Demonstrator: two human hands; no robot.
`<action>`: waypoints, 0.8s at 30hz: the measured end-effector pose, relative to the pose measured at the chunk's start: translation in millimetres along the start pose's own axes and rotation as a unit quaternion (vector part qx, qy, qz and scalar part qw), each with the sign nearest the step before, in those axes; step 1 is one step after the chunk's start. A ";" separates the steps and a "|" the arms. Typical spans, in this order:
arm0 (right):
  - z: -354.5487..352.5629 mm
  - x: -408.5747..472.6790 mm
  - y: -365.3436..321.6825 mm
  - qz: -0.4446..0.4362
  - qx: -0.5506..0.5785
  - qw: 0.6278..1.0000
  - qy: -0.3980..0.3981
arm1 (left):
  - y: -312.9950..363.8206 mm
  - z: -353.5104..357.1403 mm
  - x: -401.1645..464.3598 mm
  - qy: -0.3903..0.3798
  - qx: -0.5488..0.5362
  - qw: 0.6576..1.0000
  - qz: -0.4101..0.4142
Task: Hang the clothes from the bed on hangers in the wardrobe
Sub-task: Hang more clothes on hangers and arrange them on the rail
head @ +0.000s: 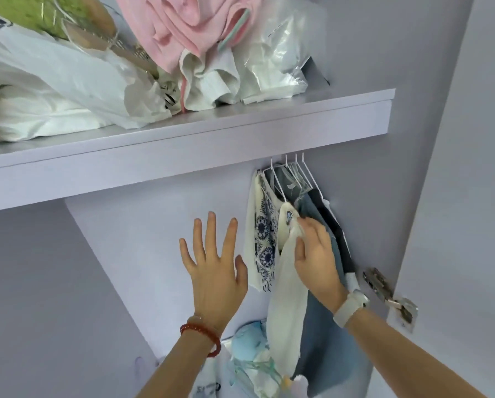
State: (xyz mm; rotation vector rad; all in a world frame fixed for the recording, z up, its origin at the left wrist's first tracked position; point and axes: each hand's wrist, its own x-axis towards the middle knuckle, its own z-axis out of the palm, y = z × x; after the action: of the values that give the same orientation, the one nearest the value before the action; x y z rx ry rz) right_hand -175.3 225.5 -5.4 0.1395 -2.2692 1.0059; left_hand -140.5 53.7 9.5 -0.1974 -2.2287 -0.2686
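Observation:
Several white wire hangers point(291, 173) hang close together under the wardrobe shelf point(183, 139), at its right end. On them hang a white garment with blue flower print point(265, 239), a plain cream garment point(286, 300) and blue-grey denim pieces point(324, 326). My right hand point(315, 254) pinches the cream garment near its shoulder, fingers curled on the cloth. My left hand point(214, 268) is raised to the left of the clothes, fingers spread and straight, holding nothing and touching nothing I can see.
The shelf above carries white plastic bags point(53, 90), a pink cloth point(183, 30) and a clear bag point(280, 61). A metal door hinge point(390, 297) sticks out at the right wall. Light blue and white items point(252, 354) lie at the bottom.

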 end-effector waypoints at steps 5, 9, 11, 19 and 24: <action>-29.2 -75.5 33.7 -0.027 -0.120 0.992 0.023 | 23.9 48.2 -38.1 -0.131 -0.063 0.989 0.032; -58.6 -153.1 64.4 0.081 -0.216 0.972 -0.034 | 57.3 73.9 -82.1 -0.249 -0.136 0.955 0.085; -71.2 -196.8 68.2 0.154 -0.251 0.955 -0.042 | 71.9 81.4 -114.0 -0.308 -0.191 0.926 0.106; -90.1 -405.2 24.9 0.528 -0.336 0.780 0.011 | 99.2 82.2 -253.3 -0.523 -0.234 0.755 0.320; -97.1 -511.5 -52.5 0.676 -0.338 0.644 0.118 | 119.8 41.3 -314.7 -0.561 -0.268 0.639 0.453</action>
State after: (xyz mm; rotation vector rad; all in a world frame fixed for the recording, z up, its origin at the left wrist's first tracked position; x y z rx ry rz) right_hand 295.1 177.1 -229.4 -2.1197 -2.0612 0.5366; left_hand 51.1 164.6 -247.6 -2.2806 -2.7002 -0.2513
